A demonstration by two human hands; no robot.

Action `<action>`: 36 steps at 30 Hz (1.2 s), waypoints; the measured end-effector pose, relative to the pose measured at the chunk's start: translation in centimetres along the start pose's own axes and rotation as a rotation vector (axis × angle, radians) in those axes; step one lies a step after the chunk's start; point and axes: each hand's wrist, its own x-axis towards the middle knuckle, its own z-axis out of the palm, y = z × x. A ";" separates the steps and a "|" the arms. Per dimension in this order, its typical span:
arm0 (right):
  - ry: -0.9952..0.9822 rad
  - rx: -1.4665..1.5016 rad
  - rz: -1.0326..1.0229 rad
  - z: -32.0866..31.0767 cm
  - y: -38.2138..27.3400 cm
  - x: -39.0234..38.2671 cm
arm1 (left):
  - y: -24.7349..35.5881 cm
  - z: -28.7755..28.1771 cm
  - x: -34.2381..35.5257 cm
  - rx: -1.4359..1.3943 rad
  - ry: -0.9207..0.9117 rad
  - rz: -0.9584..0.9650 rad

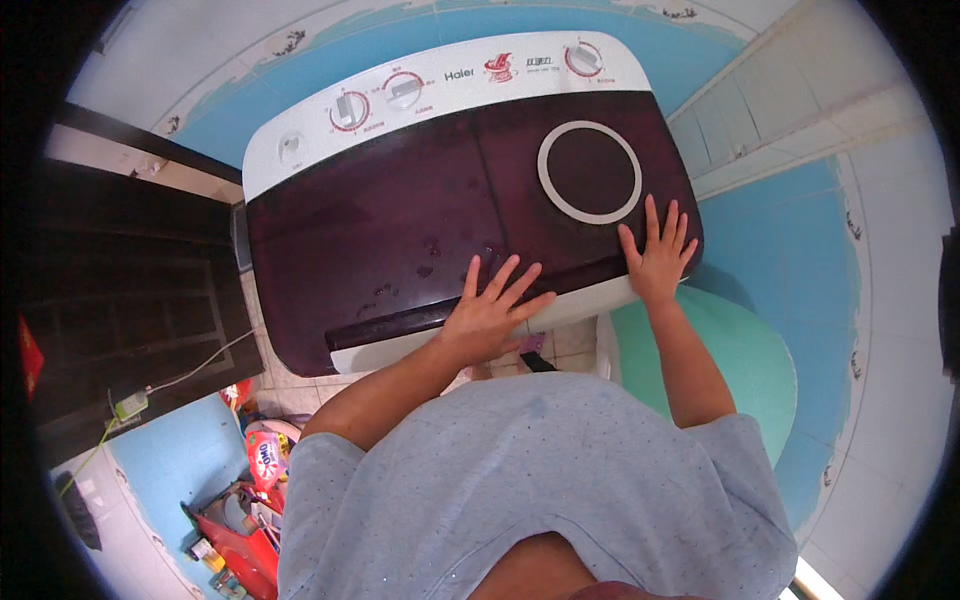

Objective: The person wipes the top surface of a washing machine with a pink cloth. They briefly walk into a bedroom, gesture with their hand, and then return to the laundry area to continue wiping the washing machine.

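Note:
A twin-tub washing machine (380,220) with dark purple lids and a white control panel (450,85) stands in front of me. My left hand (490,312) lies with fingers spread on the front edge of the left lid, near the seam between the two lids. My right hand (658,255) rests, fingers also apart, on the front right corner of the right lid, just below its white ring (590,172). Both lids are down. Water drops (428,258) dot the left lid close to my left fingers. Neither hand holds anything.
A green round surface (720,350) is at my right, beside the machine. Lower left, a detergent bag (267,455) and a red container (240,545) with bottles stand near the wall. A dark door (130,290) is at the left; a cord (205,368) runs to a power strip (130,404).

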 end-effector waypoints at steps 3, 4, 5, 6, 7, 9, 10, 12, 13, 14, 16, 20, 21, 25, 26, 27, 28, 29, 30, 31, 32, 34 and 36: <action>0.017 0.001 -0.003 0.0 0.0 0.1 | 0.0 0.0 0.2 -0.046 0.048 -0.005; 0.023 0.004 -0.006 0.1 0.0 0.0 | 0.1 0.0 0.1 -0.074 0.053 -0.008; 0.033 0.006 -0.009 0.1 0.0 0.0 | 0.1 0.0 0.1 -0.103 0.079 -0.006; 0.041 0.006 -0.011 0.1 0.0 0.2 | 0.0 -0.1 0.3 -0.097 0.064 -0.008; 0.046 0.006 -0.014 0.2 0.0 0.2 | -0.1 -0.1 0.3 -0.094 0.064 -0.009; 0.043 0.004 -0.013 0.3 -0.1 -0.1 | 0.0 -0.1 0.0 -0.093 0.065 -0.008; 0.040 0.002 -0.015 0.3 0.1 0.0 | 0.1 -0.1 0.0 -0.094 0.072 -0.010; 0.034 -0.014 -0.018 0.1 0.5 0.2 | 0.3 0.0 0.3 -0.077 0.073 -0.006; 0.027 -0.011 -0.013 0.1 0.3 0.0 | 0.2 -0.1 0.1 -0.050 0.053 -0.003; 0.019 -0.008 -0.012 0.2 0.1 -0.3 | 0.2 -0.3 -0.3 -0.021 0.032 0.000; 0.020 -0.020 -0.012 0.1 0.2 -0.1 | 0.1 -0.2 0.0 -0.043 0.041 -0.003; -0.002 -0.011 0.008 0.0 0.0 -0.1 | 0.0 -0.1 -0.1 -0.075 0.093 -0.004; -0.007 0.001 0.011 0.1 -0.1 -0.3 | 0.1 -0.3 -0.3 -0.074 0.081 -0.008; 0.004 0.023 0.016 -0.1 0.0 -0.2 | 0.1 -0.4 0.0 -0.074 0.069 -0.006; 0.009 0.024 0.016 -0.2 0.0 -0.1 | 0.2 -0.3 0.1 -0.079 0.075 -0.005; 0.011 0.028 0.017 -0.2 -0.2 -0.2 | 0.2 -0.3 0.0 -0.075 0.074 -0.003; 0.009 0.032 0.019 -0.2 -0.3 -0.3 | 0.2 -0.3 -0.1 -0.074 0.074 -0.004; 0.031 0.028 0.012 -0.3 -0.2 -0.2 | 0.2 -0.2 0.0 -0.090 0.089 0.003; 0.018 0.027 0.015 -0.3 -0.2 -0.2 | 0.2 -0.2 0.0 -0.073 0.083 -0.001; 0.017 0.034 0.017 -0.3 -0.1 -0.1 | 0.2 -0.2 -0.1 -0.067 0.073 0.000; 0.012 0.031 0.015 -0.3 0.0 -0.1 | 0.2 -0.1 -0.1 -0.069 0.076 0.000; 0.019 0.031 0.018 -0.1 0.1 -0.2 | 0.2 0.0 -0.1 -0.059 0.046 -0.007; 0.021 0.024 0.018 0.0 0.1 -0.3 | 0.3 0.0 -0.1 -0.062 0.044 -0.011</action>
